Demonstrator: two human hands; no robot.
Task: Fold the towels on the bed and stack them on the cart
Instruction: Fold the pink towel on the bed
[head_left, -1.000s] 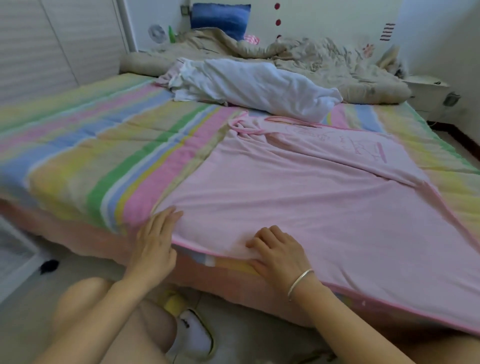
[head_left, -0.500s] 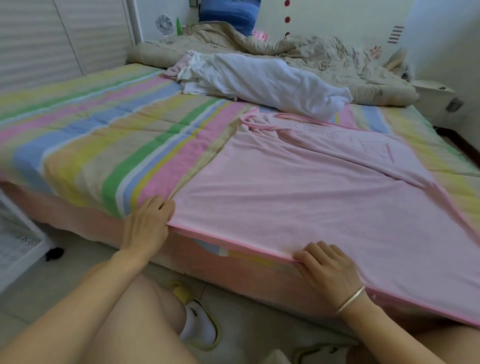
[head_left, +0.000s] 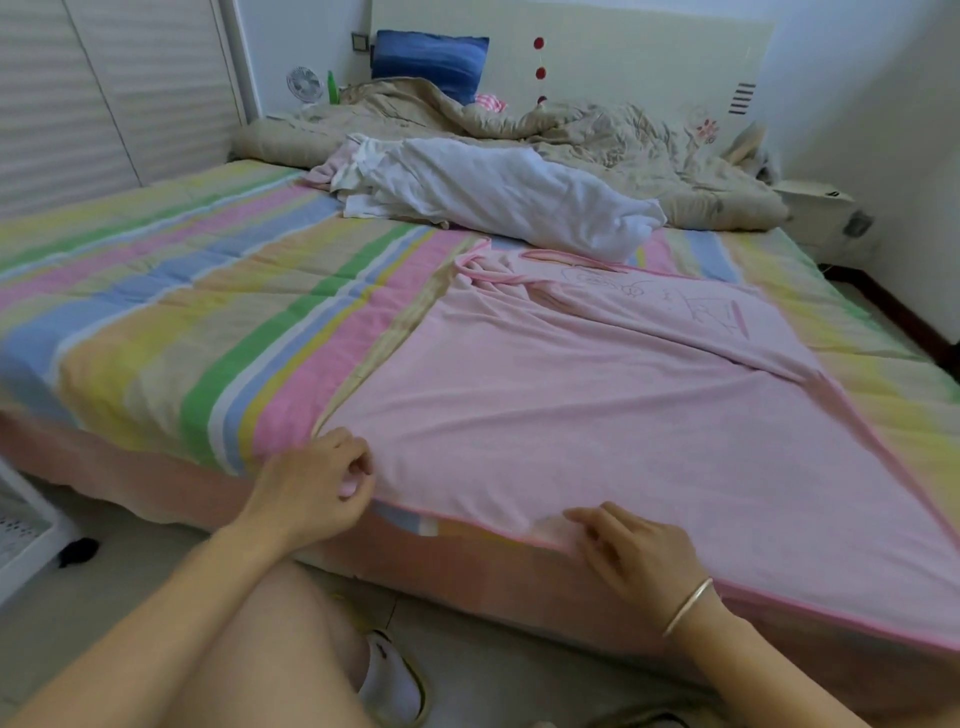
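A large pink towel (head_left: 597, 410) lies spread over the near right part of the striped bed (head_left: 171, 332), its far end rumpled. My left hand (head_left: 311, 488) pinches the towel's near left corner at the mattress edge, fingers curled round the cloth. My right hand (head_left: 634, 556), with a bracelet at the wrist, lies on the near hem further right; its fingers curl at the pink edge, and the grip is unclear. A white towel (head_left: 498, 202) lies crumpled further back on the bed. A white cart (head_left: 21, 525) shows partly at the left edge.
A beige quilt (head_left: 597, 140) and a blue pillow (head_left: 431, 62) fill the head of the bed. A nightstand (head_left: 821, 218) stands at the far right. A closet front (head_left: 78, 88) runs along the left. My knee and white slippers (head_left: 389, 686) are on the floor below.
My left hand has gone from lying flat at the towel's corner to pinching it. My right hand slid right along the near hem and its fingers curled.
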